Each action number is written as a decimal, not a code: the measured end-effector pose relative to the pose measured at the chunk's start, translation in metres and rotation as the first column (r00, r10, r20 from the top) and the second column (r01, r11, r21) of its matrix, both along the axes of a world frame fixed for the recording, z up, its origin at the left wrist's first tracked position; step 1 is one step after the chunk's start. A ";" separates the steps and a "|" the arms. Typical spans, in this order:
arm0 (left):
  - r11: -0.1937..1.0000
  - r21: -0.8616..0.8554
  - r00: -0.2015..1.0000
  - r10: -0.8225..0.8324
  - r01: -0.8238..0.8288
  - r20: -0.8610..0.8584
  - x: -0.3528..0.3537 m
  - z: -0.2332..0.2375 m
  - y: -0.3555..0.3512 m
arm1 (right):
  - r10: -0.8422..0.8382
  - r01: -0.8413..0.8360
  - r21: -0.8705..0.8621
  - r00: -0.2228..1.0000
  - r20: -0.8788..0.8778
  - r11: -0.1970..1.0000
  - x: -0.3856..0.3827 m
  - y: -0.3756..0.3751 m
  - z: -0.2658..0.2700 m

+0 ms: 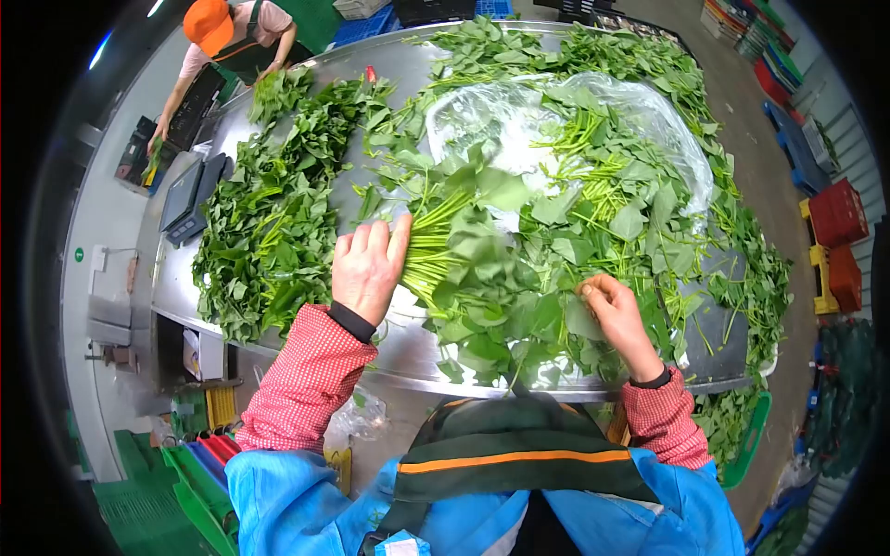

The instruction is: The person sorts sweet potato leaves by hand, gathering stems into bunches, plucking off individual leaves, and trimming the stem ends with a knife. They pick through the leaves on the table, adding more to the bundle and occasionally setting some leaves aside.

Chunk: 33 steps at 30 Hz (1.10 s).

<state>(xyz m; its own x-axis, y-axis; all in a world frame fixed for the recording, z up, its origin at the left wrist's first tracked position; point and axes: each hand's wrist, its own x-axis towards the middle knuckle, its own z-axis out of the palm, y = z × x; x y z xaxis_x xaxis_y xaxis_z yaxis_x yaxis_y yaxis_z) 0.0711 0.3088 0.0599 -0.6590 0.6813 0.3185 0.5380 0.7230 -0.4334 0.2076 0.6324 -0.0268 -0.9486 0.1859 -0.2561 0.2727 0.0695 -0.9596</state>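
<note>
My left hand [371, 261] is wrapped round the cut stems of a bunch of leafy greens [440, 243], its leaves fanning out to the right over the table. My right hand [614, 313] is closed in a pinch at the edge of a broad green leaf [580, 318], to the right of the bunch; its fingertips are partly hidden. Beyond the hands, more loose stems [603, 190] lie on a clear plastic bag [649, 111]. A thick row of leafy greens [269, 241] covers the left of the metal table [399, 347].
A dark scale [193, 199] stands at the table's left edge. A co-worker in an orange cap [208, 26] handles greens at the far left. Red crates [839, 218] line the right side, and green crates [199, 491] sit at lower left. More greens edge the table's far and right sides.
</note>
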 end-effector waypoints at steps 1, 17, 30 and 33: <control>1.000 0.002 1.000 0.007 -0.007 -0.020 -0.003 -0.004 -0.005 | 0.018 -0.018 0.004 1.000 -0.010 1.000 -0.002 -0.003 0.002; 0.994 0.098 0.999 0.039 -0.042 0.034 0.006 -0.023 -0.023 | 0.619 -0.021 0.815 0.661 -0.424 0.580 -0.088 -0.115 0.146; 0.903 0.429 0.991 -0.027 -0.032 0.129 -0.028 -0.029 -0.080 | 0.806 -0.430 0.839 0.591 -0.016 0.332 -0.153 -0.218 0.077; 0.899 0.436 0.991 -0.029 -0.031 0.130 -0.044 -0.026 -0.102 | 0.759 -0.482 0.781 0.651 0.014 0.398 -0.169 -0.247 0.072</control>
